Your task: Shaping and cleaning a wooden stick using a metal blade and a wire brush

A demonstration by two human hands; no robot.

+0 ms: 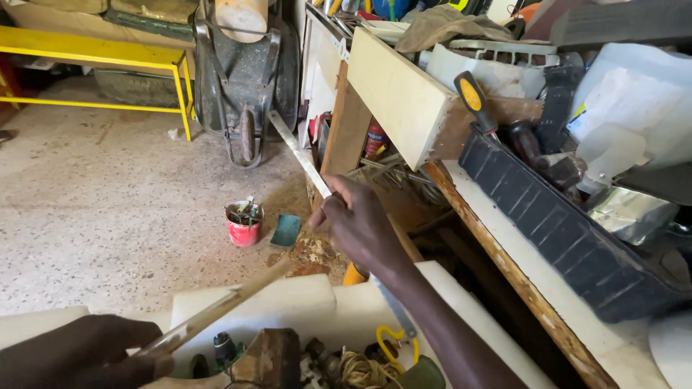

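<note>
Two bare hands on one long thin strip (288, 209): pale, flat, maybe metal or wood, hard to tell which. Right hand (358, 223) out in front, fingers (333, 205) closed tight around the strip near its middle, likely to keep it steady. Left hand (79, 353) low and close to the camera, fingers curled shut around the near end of the same strip, likely to hold up its weight. Strip slanting up and away from the left hand, past the right hand, with the far tip close to the wheelbarrow (245, 79). Held at two spots, most likely because such a long thing wobbles and bends. All other places told from the red pot (244, 225) on the floor (108, 216). Just right of the red pot, a small teal block (286, 230), lying flat. Right hand a bit further right of the red pot and higher up, in the air. Behind the red pot, the dark wheelbarrow, leaning upright on the wall. Far left and behind the red pot, a yellow frame (94, 57). Well right of the red pot, a wooden tabletop (504, 216) with a dark tray (569, 238) full of tools, one with a yellow and black handle (472, 97). In front of the red pot, near the camera, a white box (303, 302) of odd bits, wire and twine.
</note>
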